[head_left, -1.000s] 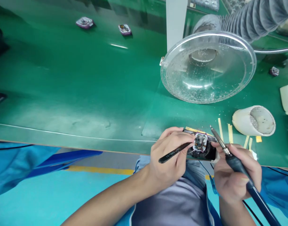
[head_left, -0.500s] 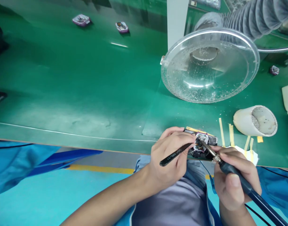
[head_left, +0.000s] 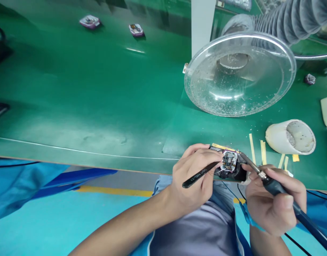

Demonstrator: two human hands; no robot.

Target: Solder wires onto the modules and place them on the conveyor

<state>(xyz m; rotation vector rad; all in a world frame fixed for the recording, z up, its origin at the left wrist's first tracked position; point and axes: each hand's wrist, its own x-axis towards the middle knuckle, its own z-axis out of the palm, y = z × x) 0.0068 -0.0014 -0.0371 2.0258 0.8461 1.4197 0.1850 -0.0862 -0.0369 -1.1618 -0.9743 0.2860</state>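
Note:
My left hand [head_left: 194, 174] is closed around black tweezers [head_left: 199, 176], whose tips are hidden behind my fingers beside a small open device with a circuit board [head_left: 229, 160]. This device has a white and purple rim and sits in a black holder [head_left: 241, 174] at the bench's front edge. My right hand [head_left: 277, 199] grips a soldering iron [head_left: 272, 185] by its dark blue handle. The iron's tip lies to the right of the device, apart from its board. A strip of yellow tape [head_left: 224, 147] runs along the holder's far edge.
A clear fume hood [head_left: 240, 106] on a ribbed grey hose [head_left: 294, 23] overhangs the bench. Right of it lies a white cup [head_left: 277, 138] tipped on its side, near yellow tape strips [head_left: 252, 147]. Further purple-rimmed devices [head_left: 136, 31] lie toward the back of the green bench [head_left: 99, 89].
My right hand has moved right, drawing the iron's tip off the board and away from the device. More of the board now shows. My left hand has stayed nearly still.

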